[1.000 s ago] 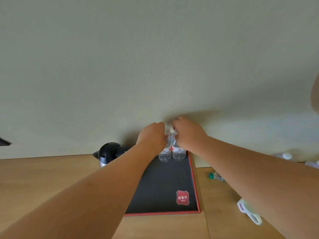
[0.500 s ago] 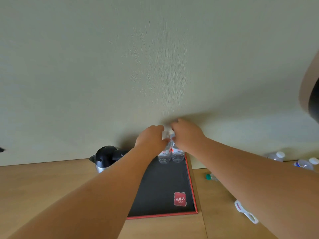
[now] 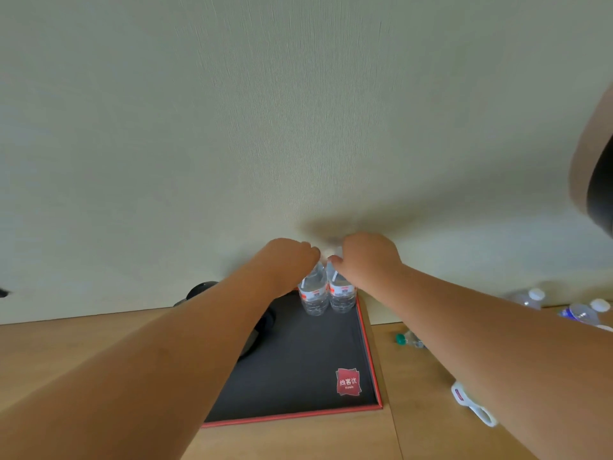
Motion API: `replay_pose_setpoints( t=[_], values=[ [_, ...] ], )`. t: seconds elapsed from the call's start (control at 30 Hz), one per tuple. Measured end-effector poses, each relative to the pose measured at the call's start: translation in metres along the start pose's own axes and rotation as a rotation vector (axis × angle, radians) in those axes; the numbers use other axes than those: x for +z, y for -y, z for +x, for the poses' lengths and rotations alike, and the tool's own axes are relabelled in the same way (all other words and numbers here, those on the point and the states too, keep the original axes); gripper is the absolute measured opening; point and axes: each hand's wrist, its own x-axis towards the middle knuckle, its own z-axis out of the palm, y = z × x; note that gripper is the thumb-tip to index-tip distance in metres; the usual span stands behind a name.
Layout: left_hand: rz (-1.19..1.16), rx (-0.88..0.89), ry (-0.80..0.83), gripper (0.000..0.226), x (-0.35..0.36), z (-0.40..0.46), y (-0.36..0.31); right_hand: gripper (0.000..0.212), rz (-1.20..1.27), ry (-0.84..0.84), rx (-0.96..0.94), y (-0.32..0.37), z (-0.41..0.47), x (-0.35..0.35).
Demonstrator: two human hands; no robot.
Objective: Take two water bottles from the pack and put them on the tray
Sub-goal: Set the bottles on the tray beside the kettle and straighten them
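Wall takes up most of the view, pale and finely textured. Below the grip sits the wooden counter [image 3: 83,353], smooth light grain, and on it the tray [image 3: 298,370]: flat, matte black, thin red rim, with a red logo patch near the front corner.

Both water bottles stand upright at the tray's far right corner, touching each other. The left bottle [image 3: 312,295] is under the left hand [image 3: 288,260], the right bottle [image 3: 341,293] under the right hand [image 3: 370,258]. Each grip is curled over the cap end, clamped on its bottle as far as I can tell.

They're clear, ribbed, thin plastic with red and white labels, so probably squishy. I'd make sure both bases sit flat, then let go straight up so neither tips.
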Motion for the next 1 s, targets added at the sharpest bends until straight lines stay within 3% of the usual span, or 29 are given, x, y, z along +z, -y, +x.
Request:
replay_pose_setpoints(
  t=[0.13,0.37,0.47,0.63,0.83,1.0],
  values=[
    [-0.056,-0.139,0.036,0.016,0.005,0.004,-0.007,0.033,-0.024,0.059,-0.104,0.001,-0.002,-0.006],
    [-0.290,-0.344,0.028,0.032,0.019,0.014,-0.021,0.018,-0.074,0.226,-0.206,-0.002,0.002,-0.016],
    [-0.292,-0.323,0.010,0.018,0.023,0.010,-0.023,0.018,-0.073,0.204,-0.216,-0.003,0.002,-0.015],
    [-0.265,-0.172,0.052,0.032,0.018,0.001,-0.024,0.006,-0.057,0.093,-0.201,-0.005,-0.001,-0.005],
    [-0.350,-0.158,0.064,0.032,0.011,-0.002,-0.019,0.035,-0.052,0.097,-0.263,-0.011,0.007,-0.006],
    [-0.408,-0.201,-0.003,0.028,0.013,0.005,-0.023,0.004,-0.123,0.082,-0.286,-0.016,0.018,-0.016]
  ],
)
